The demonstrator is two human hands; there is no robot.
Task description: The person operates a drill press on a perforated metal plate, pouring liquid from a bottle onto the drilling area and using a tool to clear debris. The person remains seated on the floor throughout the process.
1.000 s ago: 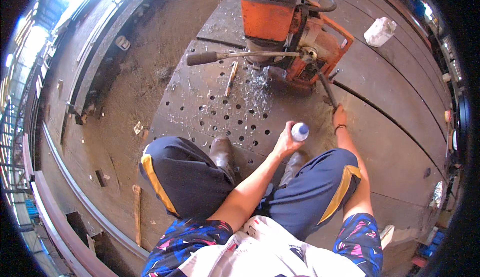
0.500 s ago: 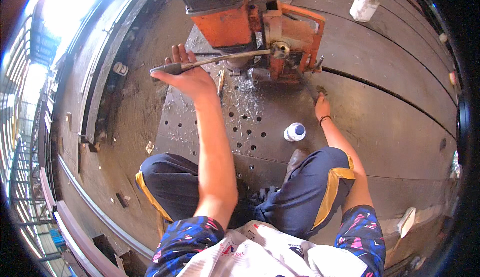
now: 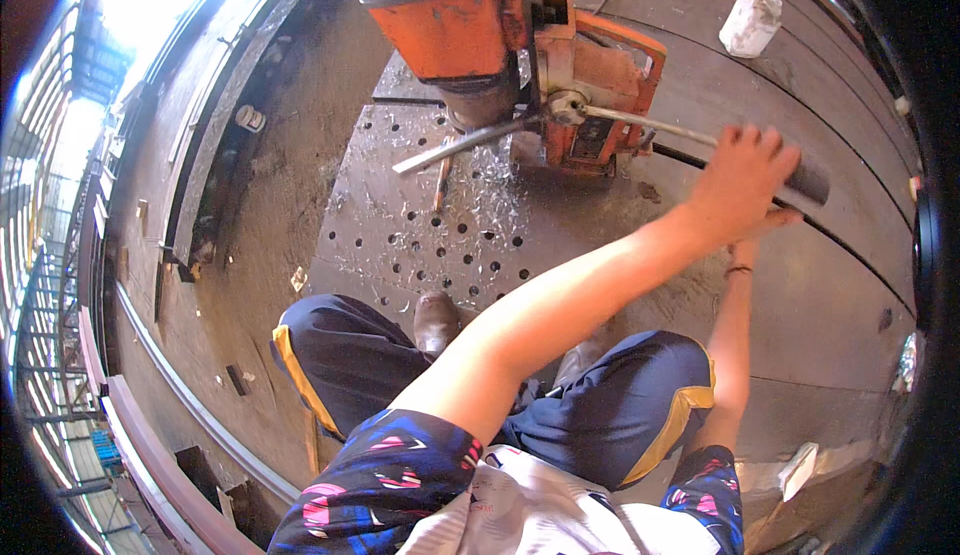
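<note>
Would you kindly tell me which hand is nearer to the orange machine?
Left: the left hand is at a lever projecting from the orange machine, while the right hand is farther away, closer to the person and mostly hidden behind the left.

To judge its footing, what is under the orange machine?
Metal shavings lie on the perforated plate beside the orange machine; whatever is directly beneath it is covered and cannot be seen.

white shirt front (image 3: pixel 545 505) here, small print across it; sleeves (image 3: pixel 390 475) dark, blue, splashed pink and white; now navy trousers (image 3: pixel 350 360), yellow side panels (image 3: pixel 672 433); brownish shoes (image 3: pixel 436 323); thin dark band (image 3: pixel 738 271), right wrist!
</note>
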